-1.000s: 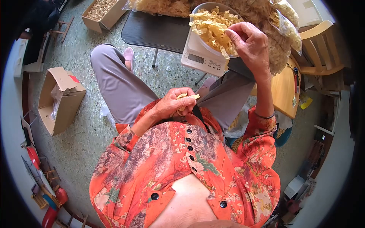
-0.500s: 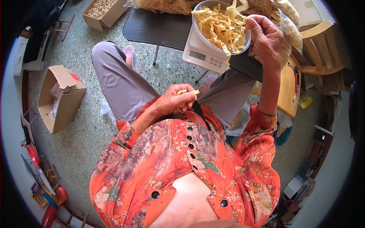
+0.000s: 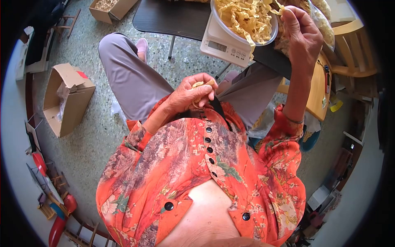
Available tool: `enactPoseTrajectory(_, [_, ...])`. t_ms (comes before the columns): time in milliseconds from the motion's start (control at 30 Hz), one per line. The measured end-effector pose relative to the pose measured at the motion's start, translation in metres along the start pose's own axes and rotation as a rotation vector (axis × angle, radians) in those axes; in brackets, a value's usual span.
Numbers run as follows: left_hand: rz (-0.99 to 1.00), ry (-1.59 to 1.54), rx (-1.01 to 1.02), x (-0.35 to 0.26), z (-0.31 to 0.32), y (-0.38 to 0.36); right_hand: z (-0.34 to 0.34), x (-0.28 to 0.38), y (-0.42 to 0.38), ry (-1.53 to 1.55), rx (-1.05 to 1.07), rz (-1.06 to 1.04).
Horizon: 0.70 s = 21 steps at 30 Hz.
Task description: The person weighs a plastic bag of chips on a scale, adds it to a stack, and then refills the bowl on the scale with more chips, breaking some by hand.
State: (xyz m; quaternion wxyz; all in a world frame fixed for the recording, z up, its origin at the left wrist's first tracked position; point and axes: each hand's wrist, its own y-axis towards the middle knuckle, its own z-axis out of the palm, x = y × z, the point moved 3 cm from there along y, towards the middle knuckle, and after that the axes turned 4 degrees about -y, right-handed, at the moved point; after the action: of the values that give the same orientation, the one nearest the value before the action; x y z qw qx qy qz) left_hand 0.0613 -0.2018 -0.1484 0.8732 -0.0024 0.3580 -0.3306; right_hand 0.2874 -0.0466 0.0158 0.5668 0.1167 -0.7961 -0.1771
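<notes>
A clear plastic bowl [image 3: 272, 38], heaped with pale yellow dried strips [image 3: 240, 18], sits on a white digital kitchen scale [image 3: 224, 48]. One strip hangs over the bowl's near rim. My right hand [image 3: 303, 35] is at the bowl's right side, thumb and fingers pinched on the end of a dried strip [image 3: 278, 9]. My left hand [image 3: 193, 92] is in front of my waist, its fingers curled round a few similar strips [image 3: 198, 85]. The digits on the scale's display are too blurred to read surely.
The scale stands on a black table [image 3: 173, 18]. Full plastic bags [image 3: 323, 24] lie behind and right of the bowl. A wooden chair [image 3: 349, 49] is at the right. On the floor at left are an open cardboard box [image 3: 78, 103] and another box of dried pieces [image 3: 108, 14].
My right hand has moved right, a little away from the bowl, still pinching a strip. My left hand stays at my waist with its strips. The view has shifted slightly.
</notes>
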Motion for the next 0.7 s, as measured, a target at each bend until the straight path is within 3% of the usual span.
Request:
enactPoseTrajectory(167, [0.098,-0.096,-0.025,-0.003,-0.005,0.001,0.001,0.025,-0.036,0.020,0.004,-0.002])
enactPoseTrajectory(233, [0.231,-0.111,0.007,-0.010,-0.006,0.001,0.006,0.040,-0.058,-0.063,0.051,-0.034])
enactPoseTrajectory(467, [0.263,-0.085,0.057,-0.022,0.009,-0.009,0.037,0.045,-0.135,-0.078,0.291,-0.060])
enactPoseTrajectory(533, [0.191,-0.088,0.062,-0.019,0.011,-0.010,0.043,0.037,-0.152,-0.009,0.303,0.065])
enactPoseTrajectory(700, [0.147,-0.125,0.052,-0.021,0.017,-0.006,0.053,0.026,-0.162,-0.070,0.258,0.039])
